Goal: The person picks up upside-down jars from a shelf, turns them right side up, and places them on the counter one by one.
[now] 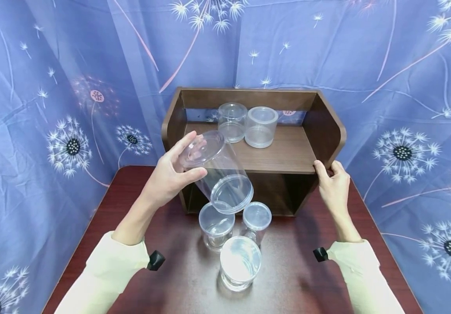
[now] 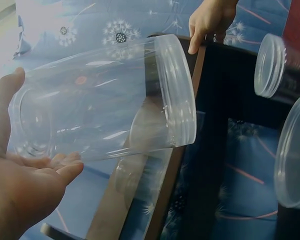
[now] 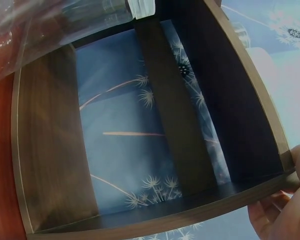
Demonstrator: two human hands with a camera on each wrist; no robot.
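Note:
My left hand holds a tall clear plastic jar by one end, thumb and fingers spread around it. The jar is tilted in front of the shelf, its ridged, lidded end pointing down and to the right. In the left wrist view the jar's lid faces away from the palm. On the other side, my right hand grips the right side panel of a brown wooden shelf. The right wrist view shows fingers at the panel's edge.
Two clear jars, a left one and a right one, stand on the upper board. Before the shelf on the dark red table are a wide jar, a narrow jar and a front jar. Blue dandelion-print cloth hangs around.

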